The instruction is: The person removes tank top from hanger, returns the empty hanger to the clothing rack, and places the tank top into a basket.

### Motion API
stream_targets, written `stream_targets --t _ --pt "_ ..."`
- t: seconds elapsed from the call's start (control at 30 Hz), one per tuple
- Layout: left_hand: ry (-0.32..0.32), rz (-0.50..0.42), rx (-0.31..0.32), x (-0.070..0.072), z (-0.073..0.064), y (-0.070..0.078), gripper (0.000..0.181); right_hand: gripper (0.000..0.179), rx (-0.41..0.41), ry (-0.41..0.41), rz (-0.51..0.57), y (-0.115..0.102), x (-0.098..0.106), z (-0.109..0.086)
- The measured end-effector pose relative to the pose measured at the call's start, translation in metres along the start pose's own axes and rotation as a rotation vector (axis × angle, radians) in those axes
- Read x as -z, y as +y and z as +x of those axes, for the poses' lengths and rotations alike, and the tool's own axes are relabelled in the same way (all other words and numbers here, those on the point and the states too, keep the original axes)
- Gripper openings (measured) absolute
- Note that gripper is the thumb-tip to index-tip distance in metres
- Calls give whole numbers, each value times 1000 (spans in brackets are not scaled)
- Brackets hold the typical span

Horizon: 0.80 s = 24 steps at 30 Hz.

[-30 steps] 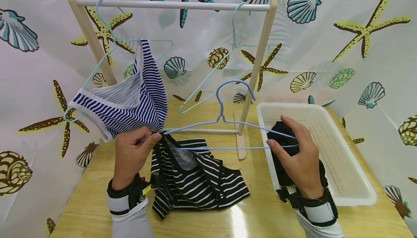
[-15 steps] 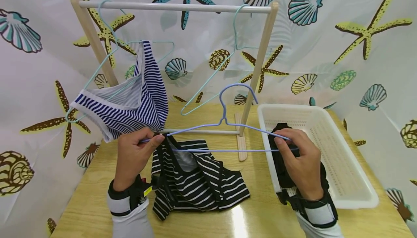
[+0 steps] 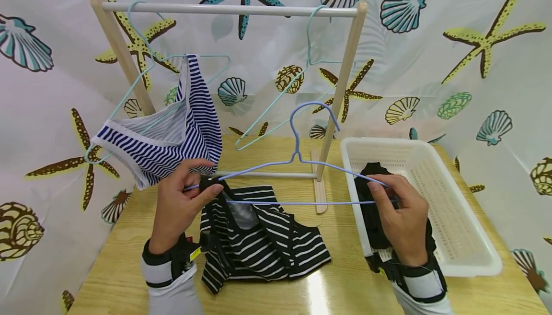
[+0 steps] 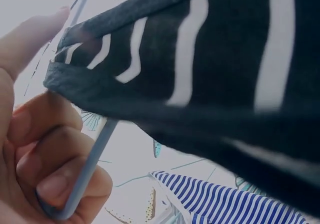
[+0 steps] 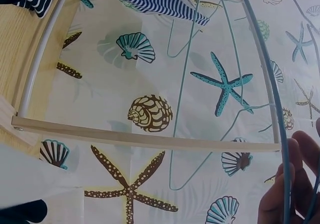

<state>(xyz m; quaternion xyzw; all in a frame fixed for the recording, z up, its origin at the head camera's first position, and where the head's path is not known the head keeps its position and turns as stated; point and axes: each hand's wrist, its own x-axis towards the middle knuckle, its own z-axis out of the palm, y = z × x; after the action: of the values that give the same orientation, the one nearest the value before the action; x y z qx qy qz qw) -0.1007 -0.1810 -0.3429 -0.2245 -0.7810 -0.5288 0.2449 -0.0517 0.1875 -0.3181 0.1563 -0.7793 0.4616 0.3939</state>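
Observation:
A periwinkle-blue wire hanger (image 3: 276, 162) spans both hands above the table, its hook upward. My left hand (image 3: 177, 209) grips the hanger's left end with curled fingers, its index finger raised. One strap of a black-and-white striped tank top (image 3: 263, 252) is around that end; in the left wrist view the strap (image 4: 150, 54) passes over the wire beside my fingers. The rest of the top lies spread on the table below. My right hand (image 3: 403, 216) pinches the hanger's right end between thumb and fingers, in front of the white basket.
A wooden rack (image 3: 353, 61) with a white rail stands behind. On it hang a mint hanger with a blue-and-white striped top (image 3: 181, 137) and a bare mint hanger (image 3: 276, 99). At right, a white plastic basket (image 3: 465, 228) holds black cloth (image 3: 373, 219).
My right hand has closed from spread fingers to a pinch on the hanger's right end. My left index finger has lifted away from the thumb. The hanger stays nearly in place.

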Motion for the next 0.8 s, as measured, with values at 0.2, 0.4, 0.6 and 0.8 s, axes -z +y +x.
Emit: stream_targets --t 0.2,0.4,0.6,0.8 --pt "-23 -19 -24 0 -1 3 38 10 -33 29 21 2 1 -1" --pt "-40 15 -39 -1 0 4 33 10 -21 46 20 3 3 -1" --pt "-17 42 -92 -2 3 3 24 14 -20 38 71 6 5 -3" --pt "-14 50 -98 -3 4 4 23 19 -12 55 217 19 11 -6"
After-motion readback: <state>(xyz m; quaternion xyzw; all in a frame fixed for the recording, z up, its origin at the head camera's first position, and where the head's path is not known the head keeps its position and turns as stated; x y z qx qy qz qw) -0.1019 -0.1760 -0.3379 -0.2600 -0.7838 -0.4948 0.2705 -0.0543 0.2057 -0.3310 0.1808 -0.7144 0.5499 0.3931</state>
